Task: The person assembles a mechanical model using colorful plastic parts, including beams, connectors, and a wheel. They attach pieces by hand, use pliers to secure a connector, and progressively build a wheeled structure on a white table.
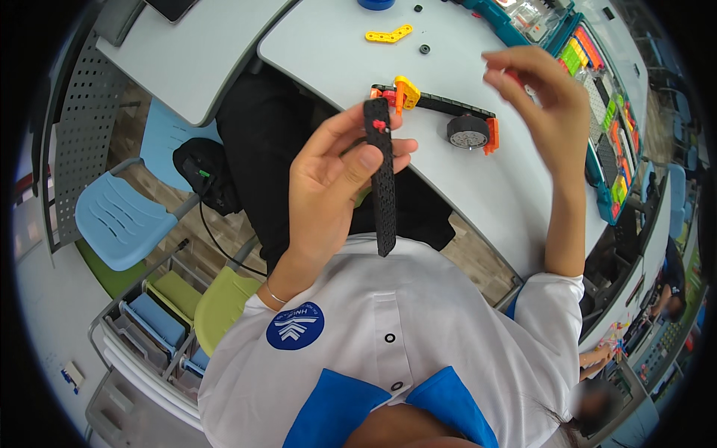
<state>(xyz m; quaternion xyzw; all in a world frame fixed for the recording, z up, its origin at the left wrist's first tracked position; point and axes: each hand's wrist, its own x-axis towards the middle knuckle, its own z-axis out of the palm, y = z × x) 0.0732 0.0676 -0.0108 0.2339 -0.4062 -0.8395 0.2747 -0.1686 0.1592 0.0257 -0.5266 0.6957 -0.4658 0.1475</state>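
Observation:
My left hand [332,168] is closed around a long black perforated building beam [383,187], held upright between thumb and fingers over the table's near edge. A small red connector pin [379,126] sits in the beam near its upper end. My right hand [541,101] is raised above the right side of the table, thumb and index finger curved and apart. A bit of red shows by its fingers; I cannot tell whether the hand touches it. Beyond the left hand lies an assembly with a black beam [441,103], a yellow bracket [407,91], orange pieces and a grey-black wheel [469,132].
On the white table [314,45] lie a yellow angled beam [389,34] and a small black ring [424,49]. An open teal parts case [611,201] with colourful pieces stands along the right. Blue chairs [123,220] are at left; another person's hand [595,358] shows at far right.

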